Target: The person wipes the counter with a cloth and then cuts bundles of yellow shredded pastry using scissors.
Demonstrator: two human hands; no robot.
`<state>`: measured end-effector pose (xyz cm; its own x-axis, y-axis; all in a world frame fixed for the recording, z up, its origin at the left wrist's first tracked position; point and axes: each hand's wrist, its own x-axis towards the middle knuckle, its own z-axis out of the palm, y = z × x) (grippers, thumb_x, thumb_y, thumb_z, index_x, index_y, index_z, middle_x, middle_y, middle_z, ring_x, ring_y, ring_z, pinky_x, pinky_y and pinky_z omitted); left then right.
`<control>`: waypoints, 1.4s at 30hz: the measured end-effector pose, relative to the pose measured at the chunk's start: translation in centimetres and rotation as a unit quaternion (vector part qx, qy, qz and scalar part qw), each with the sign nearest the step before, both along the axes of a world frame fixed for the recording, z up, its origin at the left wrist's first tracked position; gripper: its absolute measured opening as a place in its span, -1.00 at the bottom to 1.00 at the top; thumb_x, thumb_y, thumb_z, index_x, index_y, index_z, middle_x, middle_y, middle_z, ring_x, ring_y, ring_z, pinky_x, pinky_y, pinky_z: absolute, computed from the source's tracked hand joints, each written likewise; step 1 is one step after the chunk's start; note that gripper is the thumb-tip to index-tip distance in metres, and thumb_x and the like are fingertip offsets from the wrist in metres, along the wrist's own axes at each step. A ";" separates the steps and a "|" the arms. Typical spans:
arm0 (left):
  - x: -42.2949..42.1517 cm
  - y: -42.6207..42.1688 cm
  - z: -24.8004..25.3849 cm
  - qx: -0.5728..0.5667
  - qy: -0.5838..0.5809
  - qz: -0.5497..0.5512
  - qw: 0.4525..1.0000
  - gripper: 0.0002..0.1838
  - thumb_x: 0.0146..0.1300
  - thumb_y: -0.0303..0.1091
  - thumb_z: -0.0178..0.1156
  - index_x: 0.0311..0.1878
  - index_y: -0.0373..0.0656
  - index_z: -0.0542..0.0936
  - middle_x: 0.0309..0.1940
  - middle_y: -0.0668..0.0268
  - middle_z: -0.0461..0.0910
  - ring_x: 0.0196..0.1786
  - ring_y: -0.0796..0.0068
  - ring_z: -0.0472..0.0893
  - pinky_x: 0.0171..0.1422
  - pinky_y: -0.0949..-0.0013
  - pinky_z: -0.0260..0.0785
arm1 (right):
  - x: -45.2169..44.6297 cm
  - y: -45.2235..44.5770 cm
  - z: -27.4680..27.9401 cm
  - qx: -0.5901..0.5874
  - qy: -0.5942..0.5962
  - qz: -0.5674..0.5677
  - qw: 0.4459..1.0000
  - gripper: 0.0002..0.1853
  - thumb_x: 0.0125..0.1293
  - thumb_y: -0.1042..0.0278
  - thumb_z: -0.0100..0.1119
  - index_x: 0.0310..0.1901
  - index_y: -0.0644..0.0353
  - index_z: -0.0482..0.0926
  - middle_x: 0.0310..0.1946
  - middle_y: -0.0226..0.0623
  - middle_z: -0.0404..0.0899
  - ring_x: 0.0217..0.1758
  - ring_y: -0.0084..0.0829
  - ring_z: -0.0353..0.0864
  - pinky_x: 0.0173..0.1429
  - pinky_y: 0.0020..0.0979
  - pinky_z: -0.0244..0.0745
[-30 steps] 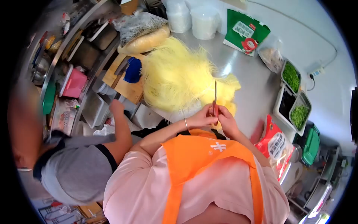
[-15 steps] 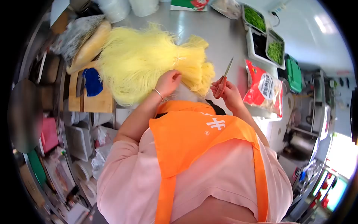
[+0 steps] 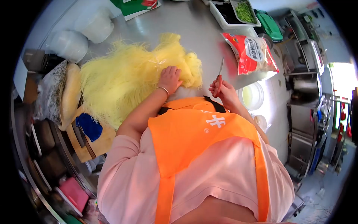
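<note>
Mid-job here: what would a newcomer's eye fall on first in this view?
First, the big, stringy yellow bundle spread on the steel worktop, with the left hand on its near side. Next, the bright orange apron, low in the centre. Then the red-handled scissors in the right hand, tip pointing away from the wearer.

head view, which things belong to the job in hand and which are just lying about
Likely part of the job:
- yellow strands, with the left hand on them
- scissors, in the right hand

Apparently just lying about, touched by neither hand:
- red packet
- green packet
- wooden board
- chopped greens
</note>
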<state>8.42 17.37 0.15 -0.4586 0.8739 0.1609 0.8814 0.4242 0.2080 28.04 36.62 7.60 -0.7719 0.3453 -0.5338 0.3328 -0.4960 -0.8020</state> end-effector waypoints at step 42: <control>-4.5 2.2 0.1 0.008 -0.009 -0.001 1.000 -0.27 -0.15 -0.32 0.40 0.20 0.03 0.40 0.10 0.36 0.36 0.18 0.25 0.36 0.23 0.14 0.23 | -3.3 4.6 -11.5 0.026 -0.040 0.203 0.978 -0.72 0.36 0.32 0.10 -0.01 0.33 0.45 -0.23 -0.29 0.58 -0.22 -0.51 0.61 -0.20 -0.47 0.52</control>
